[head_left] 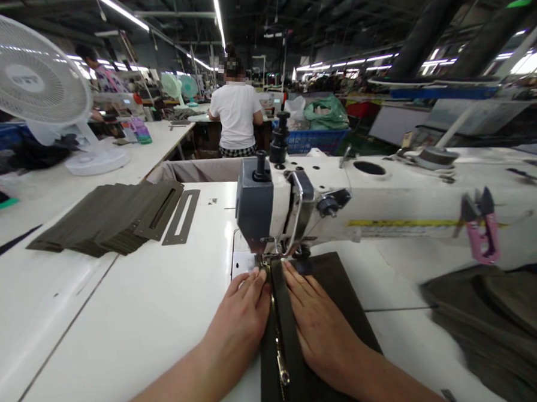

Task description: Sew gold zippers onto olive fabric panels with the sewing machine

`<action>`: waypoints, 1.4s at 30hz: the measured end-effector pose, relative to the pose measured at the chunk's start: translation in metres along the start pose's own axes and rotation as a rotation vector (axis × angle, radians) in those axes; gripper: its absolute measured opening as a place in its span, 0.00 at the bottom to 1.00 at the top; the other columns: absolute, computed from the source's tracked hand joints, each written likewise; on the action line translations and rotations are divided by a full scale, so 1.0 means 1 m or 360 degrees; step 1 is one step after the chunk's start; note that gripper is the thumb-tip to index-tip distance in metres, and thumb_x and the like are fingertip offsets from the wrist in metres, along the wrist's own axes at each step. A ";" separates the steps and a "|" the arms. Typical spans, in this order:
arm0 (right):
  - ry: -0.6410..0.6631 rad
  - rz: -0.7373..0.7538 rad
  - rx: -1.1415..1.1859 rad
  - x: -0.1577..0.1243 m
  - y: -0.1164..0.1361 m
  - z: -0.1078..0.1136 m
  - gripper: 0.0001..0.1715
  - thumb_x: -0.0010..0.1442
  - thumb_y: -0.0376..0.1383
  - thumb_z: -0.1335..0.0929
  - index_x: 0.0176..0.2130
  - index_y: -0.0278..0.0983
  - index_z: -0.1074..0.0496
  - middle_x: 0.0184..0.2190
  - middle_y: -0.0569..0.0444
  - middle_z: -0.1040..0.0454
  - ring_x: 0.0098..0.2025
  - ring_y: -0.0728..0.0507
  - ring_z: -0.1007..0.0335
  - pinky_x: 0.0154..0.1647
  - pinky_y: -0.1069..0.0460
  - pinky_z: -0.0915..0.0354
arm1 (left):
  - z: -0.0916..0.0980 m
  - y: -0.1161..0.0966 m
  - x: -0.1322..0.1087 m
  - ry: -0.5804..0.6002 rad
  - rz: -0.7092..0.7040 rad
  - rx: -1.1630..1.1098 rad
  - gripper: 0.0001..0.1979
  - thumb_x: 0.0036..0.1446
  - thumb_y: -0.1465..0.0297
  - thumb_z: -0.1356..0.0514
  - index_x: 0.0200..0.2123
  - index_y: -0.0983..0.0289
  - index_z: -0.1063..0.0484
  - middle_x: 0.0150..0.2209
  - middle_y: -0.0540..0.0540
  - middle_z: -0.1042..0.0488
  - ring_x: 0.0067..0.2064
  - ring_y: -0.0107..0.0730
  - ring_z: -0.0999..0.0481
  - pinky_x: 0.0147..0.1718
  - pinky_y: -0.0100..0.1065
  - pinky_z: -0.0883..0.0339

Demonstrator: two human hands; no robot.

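A dark olive panel point(347, 295) lies under the sewing machine's needle area, with a folded strip and a zipper point(276, 327) running lengthwise toward me. The zipper's metal pull point(282, 369) rests near the close end. My left hand point(243, 313) lies along the left edge of the zipper strip, its slightly bent fingertips close to the presser foot. On the other side, my right hand point(318, 323) rests flat on the panel, fingers stretched toward the needle. Both thumbs are largely hidden. The sewing machine's head point(256, 203) stands directly above the fingertips.
To the left lie a fanned stack of olive pieces point(110, 214) and a slotted template point(182, 217). Pink thread snips point(482, 230) are on the machine arm. Dark fabric point(491, 326) sits at right. A white fan point(36, 75) and a person point(234, 115) are beyond.
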State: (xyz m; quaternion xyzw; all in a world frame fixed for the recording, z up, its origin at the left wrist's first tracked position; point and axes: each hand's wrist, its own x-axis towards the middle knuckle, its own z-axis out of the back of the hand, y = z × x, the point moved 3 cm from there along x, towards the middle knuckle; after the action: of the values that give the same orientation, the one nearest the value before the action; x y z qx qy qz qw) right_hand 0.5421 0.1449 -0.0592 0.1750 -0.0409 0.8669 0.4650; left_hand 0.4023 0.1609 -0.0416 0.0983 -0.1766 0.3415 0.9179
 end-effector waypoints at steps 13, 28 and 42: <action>0.0070 -0.0057 0.0093 0.006 0.000 0.006 0.29 0.58 0.31 0.41 0.59 0.30 0.45 0.59 0.42 0.44 0.62 0.41 0.57 0.61 0.41 0.55 | -0.001 0.007 0.002 -0.0040 -0.0157 0.0055 0.16 0.61 0.79 0.57 0.46 0.74 0.33 0.48 0.69 0.32 0.50 0.45 0.32 0.46 0.45 0.32; 0.0046 -0.0036 0.0274 0.023 -0.013 -0.001 0.25 0.60 0.33 0.42 0.56 0.31 0.40 0.57 0.42 0.41 0.62 0.39 0.56 0.61 0.39 0.56 | -0.001 0.020 0.019 0.0003 -0.0002 -0.0284 0.11 0.60 0.77 0.53 0.40 0.67 0.32 0.40 0.61 0.32 0.43 0.38 0.30 0.44 0.43 0.31; -0.0581 0.0378 0.0119 -0.040 0.045 0.032 0.10 0.56 0.30 0.36 0.38 0.30 0.28 0.39 0.40 0.27 0.44 0.39 0.33 0.46 0.45 0.33 | 0.019 0.000 -0.019 -0.0111 0.0000 -0.0396 0.13 0.55 0.79 0.47 0.43 0.65 0.31 0.44 0.58 0.26 0.47 0.39 0.28 0.47 0.43 0.31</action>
State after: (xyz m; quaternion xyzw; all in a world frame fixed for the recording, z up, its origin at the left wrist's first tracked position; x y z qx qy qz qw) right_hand 0.5342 0.0802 -0.0391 0.3400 -0.1126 0.8704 0.3378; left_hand 0.3845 0.1438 -0.0312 -0.0046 -0.2493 0.3134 0.9163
